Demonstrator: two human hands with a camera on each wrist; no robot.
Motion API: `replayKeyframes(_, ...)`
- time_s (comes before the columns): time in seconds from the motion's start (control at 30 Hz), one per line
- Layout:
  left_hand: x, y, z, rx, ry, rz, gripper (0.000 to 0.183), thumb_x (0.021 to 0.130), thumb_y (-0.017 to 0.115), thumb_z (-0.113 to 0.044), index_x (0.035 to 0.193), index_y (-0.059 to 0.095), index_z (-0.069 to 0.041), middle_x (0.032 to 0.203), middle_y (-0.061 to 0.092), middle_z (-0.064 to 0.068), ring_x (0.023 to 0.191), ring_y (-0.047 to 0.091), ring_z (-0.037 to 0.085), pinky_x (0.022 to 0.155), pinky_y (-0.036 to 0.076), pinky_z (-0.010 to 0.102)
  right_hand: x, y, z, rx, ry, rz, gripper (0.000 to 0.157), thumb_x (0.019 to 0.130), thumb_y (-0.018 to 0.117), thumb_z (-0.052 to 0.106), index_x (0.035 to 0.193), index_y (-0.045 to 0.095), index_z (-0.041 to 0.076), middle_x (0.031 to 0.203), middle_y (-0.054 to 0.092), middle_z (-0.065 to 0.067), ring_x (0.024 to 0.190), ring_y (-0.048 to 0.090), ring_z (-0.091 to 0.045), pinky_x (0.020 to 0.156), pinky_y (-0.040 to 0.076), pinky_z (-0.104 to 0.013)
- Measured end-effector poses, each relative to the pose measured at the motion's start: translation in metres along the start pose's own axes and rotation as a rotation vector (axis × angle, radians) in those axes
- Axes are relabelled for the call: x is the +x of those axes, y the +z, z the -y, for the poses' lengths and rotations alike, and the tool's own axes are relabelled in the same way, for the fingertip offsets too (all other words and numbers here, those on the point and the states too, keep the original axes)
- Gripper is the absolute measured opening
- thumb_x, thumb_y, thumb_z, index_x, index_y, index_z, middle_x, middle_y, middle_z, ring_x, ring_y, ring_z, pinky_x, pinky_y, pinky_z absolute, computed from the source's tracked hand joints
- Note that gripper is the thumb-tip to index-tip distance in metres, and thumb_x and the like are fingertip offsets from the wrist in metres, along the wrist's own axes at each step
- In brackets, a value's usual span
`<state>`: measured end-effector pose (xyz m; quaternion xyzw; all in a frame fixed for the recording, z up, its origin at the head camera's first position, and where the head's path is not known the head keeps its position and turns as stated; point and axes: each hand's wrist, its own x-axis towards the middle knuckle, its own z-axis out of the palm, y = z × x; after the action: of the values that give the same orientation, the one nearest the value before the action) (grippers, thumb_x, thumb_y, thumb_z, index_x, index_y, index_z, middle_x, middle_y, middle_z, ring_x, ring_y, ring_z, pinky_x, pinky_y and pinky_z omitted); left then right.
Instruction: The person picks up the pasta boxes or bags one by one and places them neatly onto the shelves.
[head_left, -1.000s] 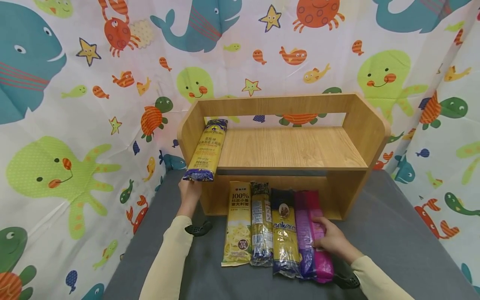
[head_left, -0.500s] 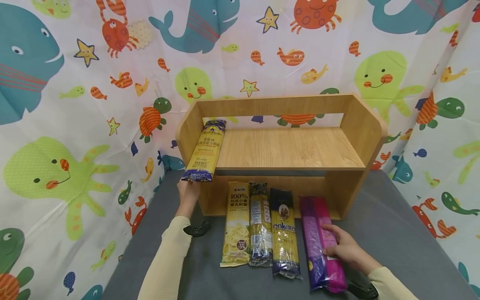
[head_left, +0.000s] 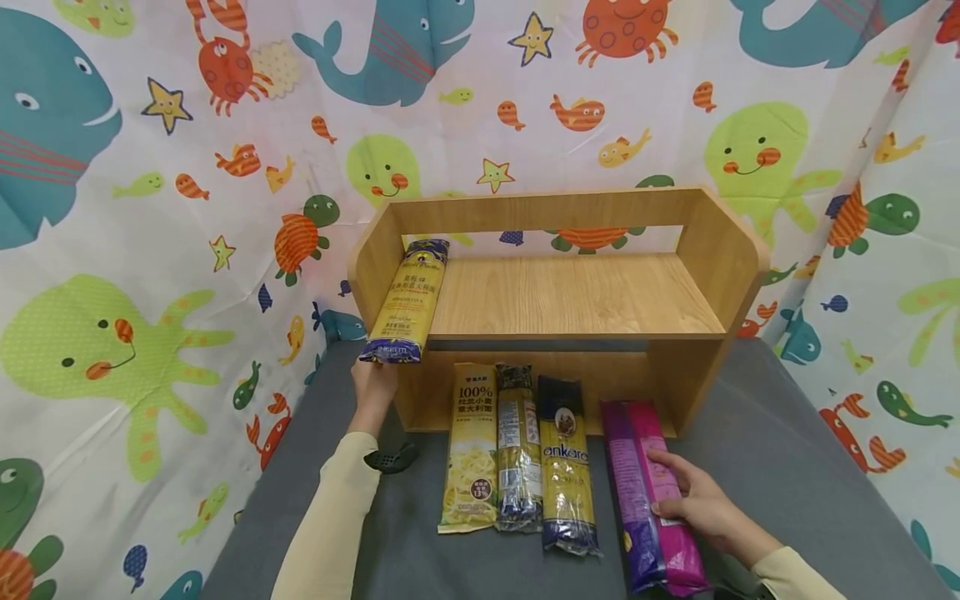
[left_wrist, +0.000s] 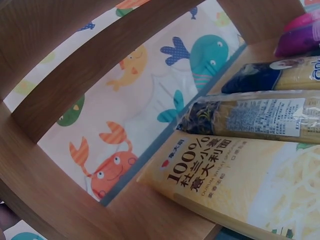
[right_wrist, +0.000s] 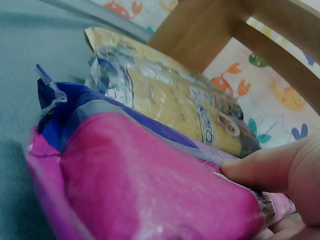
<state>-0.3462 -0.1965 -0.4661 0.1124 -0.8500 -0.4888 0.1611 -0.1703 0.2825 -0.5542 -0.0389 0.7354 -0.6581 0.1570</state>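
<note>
On the right, my right hand (head_left: 701, 504) grips a pink and purple packet (head_left: 648, 500) by its right edge. My thumb (right_wrist: 260, 170) presses on its face in the right wrist view. What is inside the packet cannot be told. My left hand (head_left: 373, 392) is at the left side panel of the wooden shelf (head_left: 577, 296) and seems to hold it. Most of its fingers are hidden. Just above that hand, a yellow and blue spaghetti packet (head_left: 408, 300) lies on the upper board, its lower end over the front edge.
Beneath the upper board, a cream pasta packet (head_left: 472, 450), a clear-wrapped pasta packet (head_left: 519, 450) and a yellow and navy pasta packet (head_left: 567, 467) lie side by side, sticking out over the grey cloth (head_left: 442, 567). A printed curtain (head_left: 450, 150) hangs behind.
My right hand has drawn the pink and purple packet right and toward me, away from the pasta packet beside it. My left hand stays by the shelf's left panel.
</note>
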Motion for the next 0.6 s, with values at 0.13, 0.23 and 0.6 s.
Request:
replayKeyframes(0.13,0.0,0.0,0.001,-0.002,0.002,-0.002,0.048,0.106,0.045,-0.041,0.135,0.06,-0.005,0.093,0.058,0.014,0.073,0.051,0.022,0.057,0.038,0.03,-0.003,0.005,0.008,0.007,-0.005,0.023,0.077,0.086,0.066,-0.005,0.136,0.045,0.05,0.128,0.047,-0.044,0.095,0.064,-0.02,0.076,0.059,-0.037)
replayKeyframes(0.23,0.0,0.0,0.001,-0.005,0.007,-0.006,0.048,0.106,0.046,-0.042,0.135,0.06,-0.005,0.097,0.061,0.016,0.078,0.052,0.025,0.061,0.039,0.032,-0.004,0.01,0.017,0.017,0.005,0.029,0.078,0.086,0.066,-0.004,0.147,0.043,0.039,0.13,0.047,-0.042,0.097,0.065,-0.02,0.078,0.06,-0.039)
replayKeyframes(0.6,0.001,0.0,0.001,0.032,0.025,-0.008,0.048,0.106,0.045,-0.04,0.134,0.06,-0.005,0.105,0.065,0.019,0.084,0.055,0.029,0.064,0.04,0.034,-0.002,0.034,0.053,0.044,-0.087,0.179,0.076,0.087,0.065,-0.002,0.154,0.039,0.022,0.138,0.042,-0.041,0.108,0.061,-0.019,0.085,0.058,-0.038)
